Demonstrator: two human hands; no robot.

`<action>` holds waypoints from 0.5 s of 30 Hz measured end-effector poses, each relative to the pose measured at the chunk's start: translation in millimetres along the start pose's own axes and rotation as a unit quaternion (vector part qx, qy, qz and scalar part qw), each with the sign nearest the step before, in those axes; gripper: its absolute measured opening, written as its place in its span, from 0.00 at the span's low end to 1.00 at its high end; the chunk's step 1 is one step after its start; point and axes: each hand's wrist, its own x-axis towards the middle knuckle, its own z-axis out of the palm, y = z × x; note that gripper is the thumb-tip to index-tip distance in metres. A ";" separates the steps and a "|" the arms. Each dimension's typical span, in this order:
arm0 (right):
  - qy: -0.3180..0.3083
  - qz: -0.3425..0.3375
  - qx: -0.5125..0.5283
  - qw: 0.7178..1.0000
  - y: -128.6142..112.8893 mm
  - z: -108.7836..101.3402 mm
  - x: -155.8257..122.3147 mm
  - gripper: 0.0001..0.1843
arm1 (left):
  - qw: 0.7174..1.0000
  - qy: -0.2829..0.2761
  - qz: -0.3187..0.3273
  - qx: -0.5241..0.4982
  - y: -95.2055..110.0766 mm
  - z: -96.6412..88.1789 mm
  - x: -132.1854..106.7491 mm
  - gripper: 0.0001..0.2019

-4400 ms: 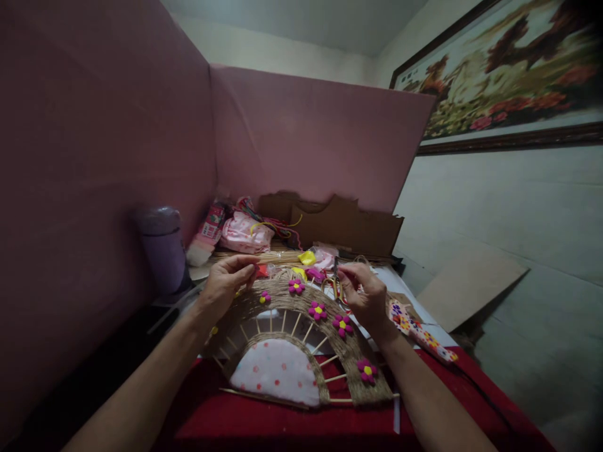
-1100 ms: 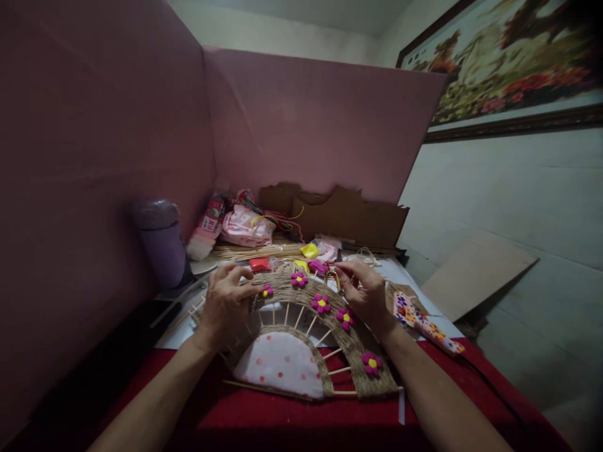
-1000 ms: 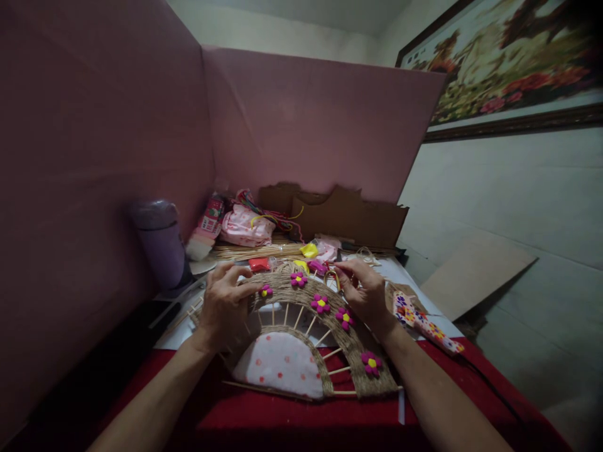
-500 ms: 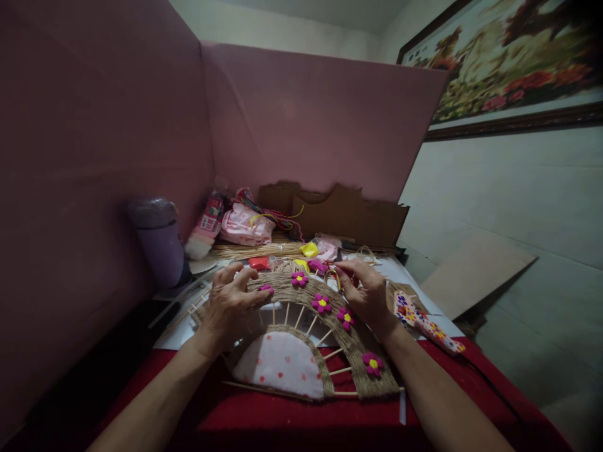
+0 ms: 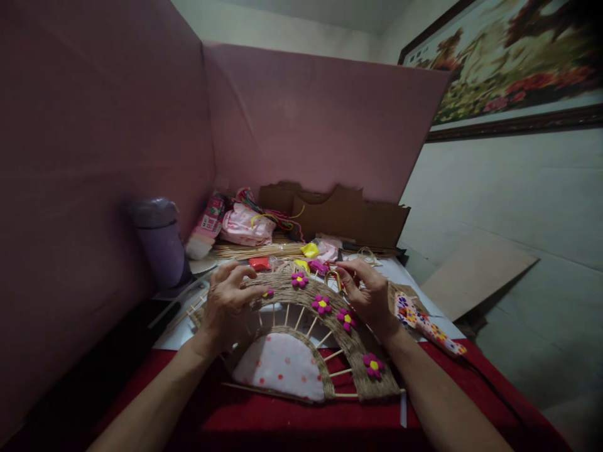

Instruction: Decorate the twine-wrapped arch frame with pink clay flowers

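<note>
A fan-shaped piece [image 5: 311, 287] made of twine wound over thin sticks lies before me, with several magenta flowers with yellow centres along its outer band. White cloth with red dots [image 5: 282, 364] covers its inner half circle. My left hand [image 5: 228, 301] is over the upper left of the band, fingers apart, one fingertip beside a partly hidden flower [image 5: 268, 293]. My right hand [image 5: 367, 292] is closed in a pinch above the band's upper right edge, next to a small yellowish ring [image 5: 333, 280]. What its fingertips hold is too small to make out.
Behind the fan lie thin sticks [image 5: 282, 250], yellow clay [image 5: 309, 250], a red packet [image 5: 259, 263] and a dotted cloth bundle [image 5: 247, 226]. A purple tumbler [image 5: 162, 245] stands left. At right lies a flower-patterned glue gun [image 5: 428, 326] with a cord. Cardboard [image 5: 348, 216] leans behind.
My left fingertip has drawn back slightly from the leftmost flower, whose yellow centre now shows. My right hand has shifted a little to the right, still pinched.
</note>
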 end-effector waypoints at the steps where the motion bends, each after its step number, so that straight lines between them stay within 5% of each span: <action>1: 0.001 -0.002 0.002 1.000 -0.6 -0.2 0.1 0.05 | 1.000 0.007 -0.005 0.000 -0.4 0.3 -0.1 0.12; 7: 0.008 0.030 -0.001 1.000 -0.8 -1.1 0.9 0.06 | 1.000 -0.002 0.011 -0.005 2.5 1.9 1.7 0.14; 11: 0.007 0.087 0.069 0.994 -1.3 -0.6 3.7 0.09 | 0.998 0.052 -0.024 -0.024 1.9 0.3 3.4 0.19; 15: -0.030 0.072 0.139 0.987 -7.3 0.5 6.0 0.02 | 0.995 0.072 -0.042 -0.051 5.3 -2.3 8.9 0.16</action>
